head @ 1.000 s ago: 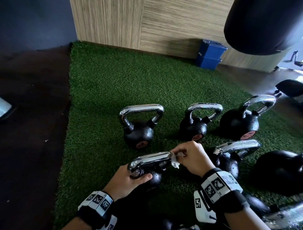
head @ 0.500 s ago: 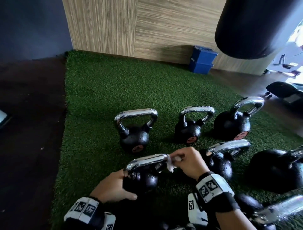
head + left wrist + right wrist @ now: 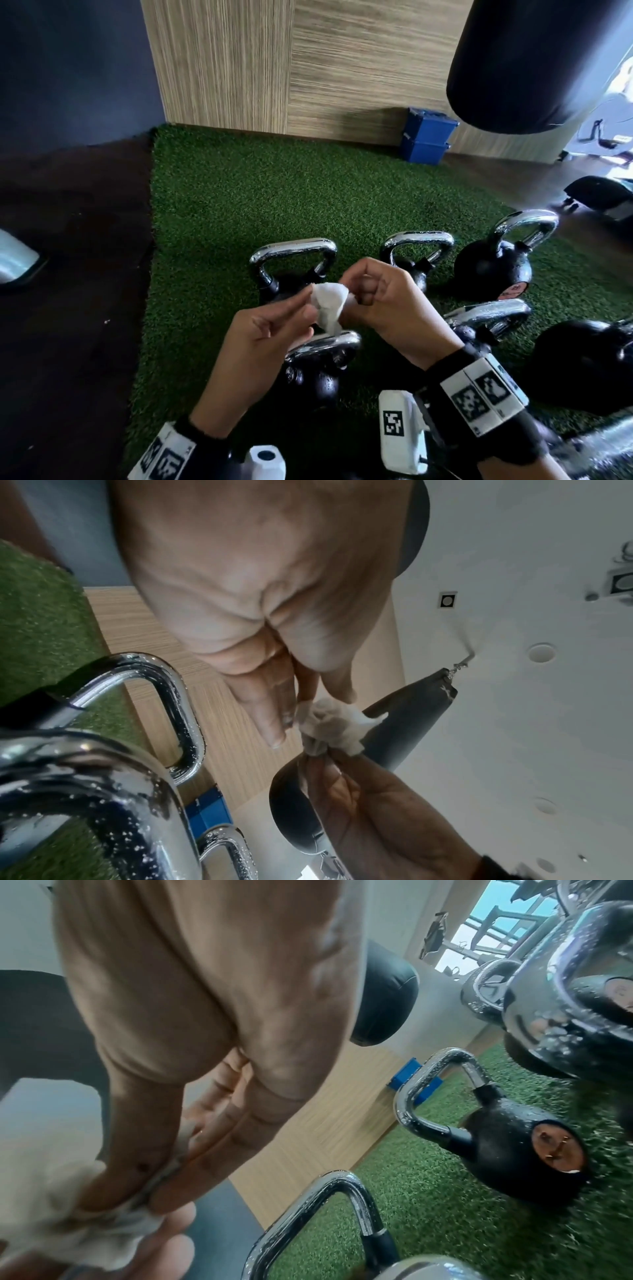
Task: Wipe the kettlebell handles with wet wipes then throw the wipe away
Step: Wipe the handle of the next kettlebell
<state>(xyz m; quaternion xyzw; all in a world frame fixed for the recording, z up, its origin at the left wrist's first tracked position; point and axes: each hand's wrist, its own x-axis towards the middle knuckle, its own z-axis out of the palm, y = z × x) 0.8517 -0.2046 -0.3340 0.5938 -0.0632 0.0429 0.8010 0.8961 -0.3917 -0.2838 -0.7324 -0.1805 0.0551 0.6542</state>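
Note:
A small crumpled white wet wipe [image 3: 328,306] hangs in the air between both my hands, above the nearest kettlebell's chrome handle [image 3: 325,343]. My left hand [image 3: 274,325] pinches the wipe's left side with thumb and fingers. My right hand [image 3: 380,301] pinches its right side, fingers curled. In the left wrist view the wipe [image 3: 330,726] sits between the two hands' fingertips; in the right wrist view the wipe [image 3: 68,1218] bunches under my fingers. Several black kettlebells with wet chrome handles stand on the green turf [image 3: 239,205], one behind the wipe [image 3: 294,253].
Further kettlebells [image 3: 418,253] [image 3: 496,263] stand in a row to the right, with another [image 3: 486,315] and a large one [image 3: 582,363] nearer. A black punching bag [image 3: 534,61] hangs top right. Blue boxes [image 3: 426,137] sit by the wooden wall. Dark floor lies left of the turf.
Both hands have lifted off the nearest kettlebell. The left hand let go of its body and came up to take the wipe, which left the handle's right end.

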